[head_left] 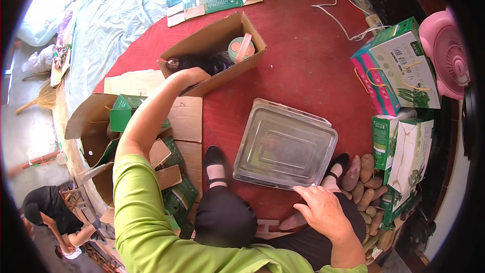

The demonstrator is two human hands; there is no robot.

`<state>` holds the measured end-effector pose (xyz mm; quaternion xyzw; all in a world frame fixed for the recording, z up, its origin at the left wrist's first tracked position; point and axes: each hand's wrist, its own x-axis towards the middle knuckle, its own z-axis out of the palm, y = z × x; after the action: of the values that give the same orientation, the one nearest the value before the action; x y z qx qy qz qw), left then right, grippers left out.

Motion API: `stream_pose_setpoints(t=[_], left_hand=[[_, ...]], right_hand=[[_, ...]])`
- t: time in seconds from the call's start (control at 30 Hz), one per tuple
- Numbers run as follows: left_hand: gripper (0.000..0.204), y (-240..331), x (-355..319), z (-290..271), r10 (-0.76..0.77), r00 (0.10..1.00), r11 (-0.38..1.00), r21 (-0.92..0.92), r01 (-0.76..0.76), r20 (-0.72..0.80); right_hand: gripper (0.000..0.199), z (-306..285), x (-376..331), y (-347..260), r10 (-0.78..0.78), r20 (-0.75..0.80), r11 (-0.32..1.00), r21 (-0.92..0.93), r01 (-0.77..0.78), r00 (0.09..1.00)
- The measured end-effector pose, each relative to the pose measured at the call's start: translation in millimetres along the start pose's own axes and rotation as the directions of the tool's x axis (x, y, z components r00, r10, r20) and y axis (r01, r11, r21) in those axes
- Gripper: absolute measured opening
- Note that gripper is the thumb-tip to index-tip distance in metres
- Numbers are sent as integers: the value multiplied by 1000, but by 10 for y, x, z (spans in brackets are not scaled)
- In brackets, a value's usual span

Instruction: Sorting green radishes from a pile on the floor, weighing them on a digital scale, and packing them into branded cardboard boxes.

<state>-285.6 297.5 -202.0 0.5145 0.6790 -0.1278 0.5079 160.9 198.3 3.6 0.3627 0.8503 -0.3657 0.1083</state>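
Head view: hands apart. The left hand reaches into a cardboard box, its grip hidden; the right hand, fingers loosely spread, is at the near edge of a clear plastic container.

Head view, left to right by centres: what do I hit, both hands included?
Straw broom → left hand → round cup with pink strap → clear plastic container → right hand → pile of tubers → pink fan.
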Motion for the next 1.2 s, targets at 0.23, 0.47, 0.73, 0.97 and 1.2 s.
stream_pose_setpoints(t=[0.23,0.47,0.73,0.97,1.2], left_hand=[[39,247,53,51,-202,977,971,-118,208,62],[36,156,202,-19,-253,962,948,-174,268,105],[38,190,-41,-167,-287,958,806,-538,247,9],[40,86,150,83,-268,962,896,-382,227,-56],[41,104,287,70,-164,984,974,-168,150,-71]], right_hand=[[39,-6,28,-3,3,-7,1000,14,-3,1000],[39,-30,25,-9,23,-3,998,60,-23,1000],[39,-69,27,-35,29,6,998,62,-29,1000],[39,-74,95,-60,37,7,997,65,-38,999],[40,-72,84,-40,26,18,999,43,-27,999]])
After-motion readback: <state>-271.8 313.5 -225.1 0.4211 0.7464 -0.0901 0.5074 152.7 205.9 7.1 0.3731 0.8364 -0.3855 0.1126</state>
